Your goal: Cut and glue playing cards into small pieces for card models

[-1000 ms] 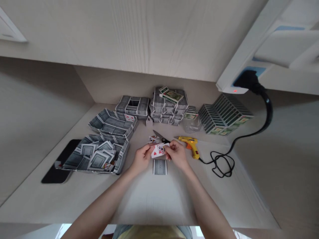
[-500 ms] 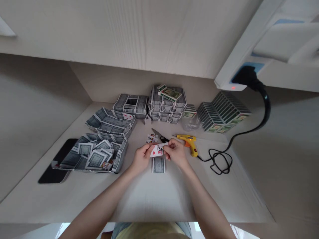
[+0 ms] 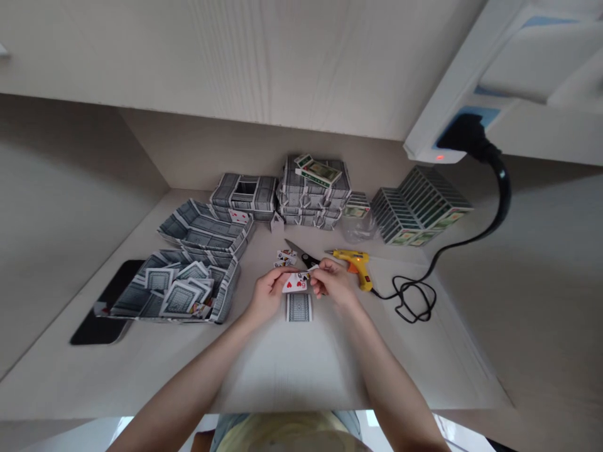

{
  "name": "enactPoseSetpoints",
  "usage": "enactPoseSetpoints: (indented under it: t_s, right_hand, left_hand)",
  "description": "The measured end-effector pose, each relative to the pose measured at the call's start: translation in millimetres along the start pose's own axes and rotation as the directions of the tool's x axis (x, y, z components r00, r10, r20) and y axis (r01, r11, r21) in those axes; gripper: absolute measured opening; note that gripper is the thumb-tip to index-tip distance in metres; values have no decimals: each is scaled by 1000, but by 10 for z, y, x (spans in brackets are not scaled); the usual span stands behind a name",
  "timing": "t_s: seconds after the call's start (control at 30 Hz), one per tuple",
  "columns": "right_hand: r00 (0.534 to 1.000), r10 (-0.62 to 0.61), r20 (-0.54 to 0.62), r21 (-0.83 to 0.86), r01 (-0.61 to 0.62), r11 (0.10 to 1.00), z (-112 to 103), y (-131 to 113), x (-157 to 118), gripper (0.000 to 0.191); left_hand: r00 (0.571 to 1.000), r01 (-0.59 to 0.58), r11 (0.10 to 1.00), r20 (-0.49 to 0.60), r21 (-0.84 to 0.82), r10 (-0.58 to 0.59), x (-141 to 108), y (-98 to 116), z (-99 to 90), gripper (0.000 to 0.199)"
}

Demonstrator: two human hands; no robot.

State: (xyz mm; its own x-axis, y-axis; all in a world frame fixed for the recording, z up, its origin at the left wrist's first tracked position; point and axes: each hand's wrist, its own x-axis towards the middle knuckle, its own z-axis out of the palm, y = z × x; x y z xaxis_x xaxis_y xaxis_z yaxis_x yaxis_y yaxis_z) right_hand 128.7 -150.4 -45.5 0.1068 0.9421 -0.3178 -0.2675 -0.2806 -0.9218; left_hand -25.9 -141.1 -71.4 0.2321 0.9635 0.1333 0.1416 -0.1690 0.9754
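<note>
A playing card with red hearts [image 3: 294, 284] is pinched in my left hand [image 3: 267, 294], held up above the table. My right hand [image 3: 332, 282] has its thumb and fingers closed at the right end of this card, on a small card piece [image 3: 305, 276] showing a Q that lies against it. Just below my hands a playing card lies face down [image 3: 299, 308] on the table. Beyond them are cut card pieces [image 3: 285, 257] and a pair of scissors [image 3: 304, 256], whose handles are partly hidden by my right hand. A yellow glue gun [image 3: 355, 263] lies right of my right hand.
An open box made of cards [image 3: 226, 301] holds loose cards at left, overlapping a black phone [image 3: 101, 307]. More card-built boxes [image 3: 313, 194] stand at the back. Stacked card packs [image 3: 414, 210] are at back right. The glue gun's black cord [image 3: 414, 295] coils at right.
My right fingers have shifted slightly on the small card piece, and the hearts card has tilted a little. The whole view has moved slightly; the other things lie as before.
</note>
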Motion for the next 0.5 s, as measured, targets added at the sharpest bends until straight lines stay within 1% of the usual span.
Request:
enactPoseSetpoints:
  t_s: [0.1,0.3,0.4,0.5]
  right_hand:
    - [999,43,-8,57,-42,997,-3,-8,0,20]
    - [999,43,11,133,-44,990,-2,27,12,22]
    - [1000,-19,6,101,18,995,22,36,3,23]
    - [989,-143,42,-13,143,990,53,54,-7,25]
  left_hand:
    - [999,44,997,-6,-61,-44,12,19,3,25]
    - [994,107,972,2,-207,-109,27,-6,15,24]
    - [988,151,929,31,-337,-149,29,0,-14,22]
    - [974,225,809,108,-542,-198,37,28,-56,26]
